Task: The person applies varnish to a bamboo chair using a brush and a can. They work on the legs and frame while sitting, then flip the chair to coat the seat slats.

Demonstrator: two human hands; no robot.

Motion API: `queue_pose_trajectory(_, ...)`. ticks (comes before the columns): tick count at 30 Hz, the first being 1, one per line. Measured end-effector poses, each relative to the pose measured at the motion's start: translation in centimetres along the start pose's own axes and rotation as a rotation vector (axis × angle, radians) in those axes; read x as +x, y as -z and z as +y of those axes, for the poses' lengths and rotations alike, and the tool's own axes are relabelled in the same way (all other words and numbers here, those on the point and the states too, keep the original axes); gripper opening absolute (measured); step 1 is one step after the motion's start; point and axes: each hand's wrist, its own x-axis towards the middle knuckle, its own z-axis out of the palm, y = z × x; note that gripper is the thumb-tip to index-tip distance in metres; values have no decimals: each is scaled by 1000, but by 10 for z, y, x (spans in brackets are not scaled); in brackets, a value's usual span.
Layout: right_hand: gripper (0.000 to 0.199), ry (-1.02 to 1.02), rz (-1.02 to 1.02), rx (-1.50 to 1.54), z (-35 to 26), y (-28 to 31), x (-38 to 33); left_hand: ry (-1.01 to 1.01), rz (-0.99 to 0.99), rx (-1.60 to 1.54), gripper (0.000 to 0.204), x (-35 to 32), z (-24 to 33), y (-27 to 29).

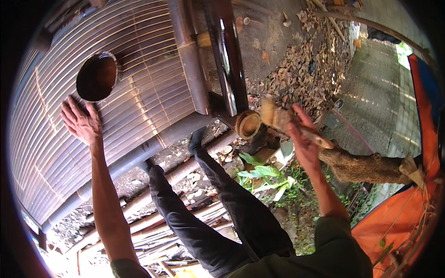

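My left hand (83,121) lies flat with its fingers apart on the bamboo slat top (153,88) of a bench. Just beyond its fingertips stands a round container (98,76), dark inside with something brown at the bottom. A wide paintbrush (282,118) with a wooden handle is gripped in my right hand (303,136), its pale brown bristles pointing left. Those bristles, slightly blurred, are close to the cut end of a bamboo pole (249,125); I cannot tell whether they touch. A glossy dark bamboo post (227,60) runs away from that joint.
Dry leaves (303,65) cover the ground beyond the bench. To the right are a thick branch (366,167) and an orange tarp (389,231). Green plants (264,173) grow beside my legs (208,222). Bamboo lengths (185,222) lie on the ground below the bench's edge.
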Motion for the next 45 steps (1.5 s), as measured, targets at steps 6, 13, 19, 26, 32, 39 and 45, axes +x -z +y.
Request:
queue_pose_trajectory(6, 17, 397, 308, -368, 85, 32, -3, -35, 5, 71, 68, 2, 4, -8)
queue_pose_trajectory(13, 18, 432, -33, -154, 58, -28, -53, -51, -8, 105, 70, 2, -7, -15)
queue_pose_trajectory(19, 13, 202, 289, -1, 66, -28, -45, -75, -17, 160, 70, 2, -12, -16)
queue_pose_trajectory(26, 11, 368, 469, -152, 55, -47, -15, -85, -6, 151, 73, 4, -26, -20)
queue_pose_trajectory(32, 10, 261, 477, -114, 61, -48, -29, -68, -17, 130, 73, 4, -14, -20)
queue_pose_trajectory(39, 13, 133, 411, -64, 88, -48, -85, -56, -18, 148, 74, 1, -21, -22)
queue_pose_trajectory(45, 21, 269, 198, -167, 56, -59, -74, -71, -10, 127, 72, 1, -14, -18)
